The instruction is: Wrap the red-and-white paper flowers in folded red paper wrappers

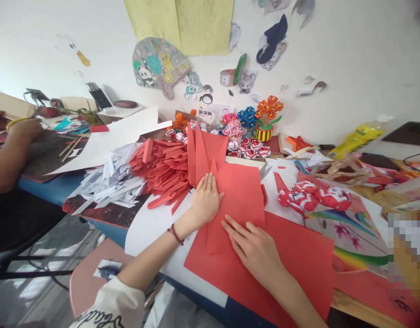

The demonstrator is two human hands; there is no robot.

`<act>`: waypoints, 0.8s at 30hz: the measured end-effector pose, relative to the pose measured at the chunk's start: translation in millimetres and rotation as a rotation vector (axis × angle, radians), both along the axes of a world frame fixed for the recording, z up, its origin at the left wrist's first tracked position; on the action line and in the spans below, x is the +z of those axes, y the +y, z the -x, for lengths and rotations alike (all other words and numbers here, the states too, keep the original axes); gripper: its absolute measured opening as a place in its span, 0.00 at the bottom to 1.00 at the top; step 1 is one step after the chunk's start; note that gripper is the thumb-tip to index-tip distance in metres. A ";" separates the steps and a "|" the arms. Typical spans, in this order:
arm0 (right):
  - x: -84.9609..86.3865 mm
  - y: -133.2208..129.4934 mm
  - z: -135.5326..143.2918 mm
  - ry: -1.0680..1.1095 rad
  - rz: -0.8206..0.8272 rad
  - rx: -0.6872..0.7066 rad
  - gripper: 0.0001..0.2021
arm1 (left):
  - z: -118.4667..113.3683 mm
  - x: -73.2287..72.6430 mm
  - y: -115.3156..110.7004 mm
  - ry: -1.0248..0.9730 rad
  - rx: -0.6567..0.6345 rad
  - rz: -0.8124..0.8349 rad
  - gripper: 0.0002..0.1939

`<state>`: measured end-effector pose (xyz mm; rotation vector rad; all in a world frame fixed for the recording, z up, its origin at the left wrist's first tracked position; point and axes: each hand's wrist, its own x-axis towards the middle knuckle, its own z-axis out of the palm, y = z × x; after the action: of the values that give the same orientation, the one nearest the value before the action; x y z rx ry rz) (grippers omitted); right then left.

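A sheet of red paper (242,191) with a fold along its left side lies on a larger red sheet (298,246) at the middle of the table. My left hand (208,198) presses flat on the folded left strip, its fingers stretched out toward the wall. Lower down, my right hand (252,246) rests on the same paper with its fingers extended and a little apart. Behind my left fingertips stand several folded red pieces (208,150). A heap of folded red strips (165,166) lies just left of them.
White paper strips (112,177) are piled farther left. Red-and-white paper flowers (314,196) lie at the right, near a yellow bottle (361,136). A potted orange flower (266,118) stands by the wall. Another person's arm (17,150) reaches in at the far left.
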<state>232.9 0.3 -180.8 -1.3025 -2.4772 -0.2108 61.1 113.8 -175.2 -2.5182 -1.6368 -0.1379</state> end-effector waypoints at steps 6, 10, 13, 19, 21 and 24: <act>-2.5 -0.3 -1.4 0.017 0.004 0.011 0.20 | -9.8 -5.2 36.7 -0.083 0.103 -0.010 0.34; -3.9 -0.7 -1.3 0.021 0.002 0.012 0.20 | -14.0 -9.6 54.6 -0.122 0.125 -0.037 0.33; -4.5 -0.5 -1.3 0.036 0.004 0.013 0.20 | -16.7 -10.7 66.4 -0.132 0.139 -0.050 0.32; -1.7 -2.2 -0.3 0.019 0.029 -0.014 0.20 | -16.4 -10.7 79.9 -0.158 0.119 -0.070 0.31; -0.5 -3.2 0.5 0.016 0.033 -0.036 0.20 | -14.6 -11.9 75.8 -0.166 0.104 -0.072 0.31; 0.0 -3.4 1.6 0.038 0.044 -0.058 0.20 | -9.6 -13.2 55.7 -0.177 0.073 -0.080 0.31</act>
<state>231.3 -3.1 -180.8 -1.3851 -2.4272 -0.1448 70.7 169.4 -188.3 -2.4443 -1.7469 -0.4207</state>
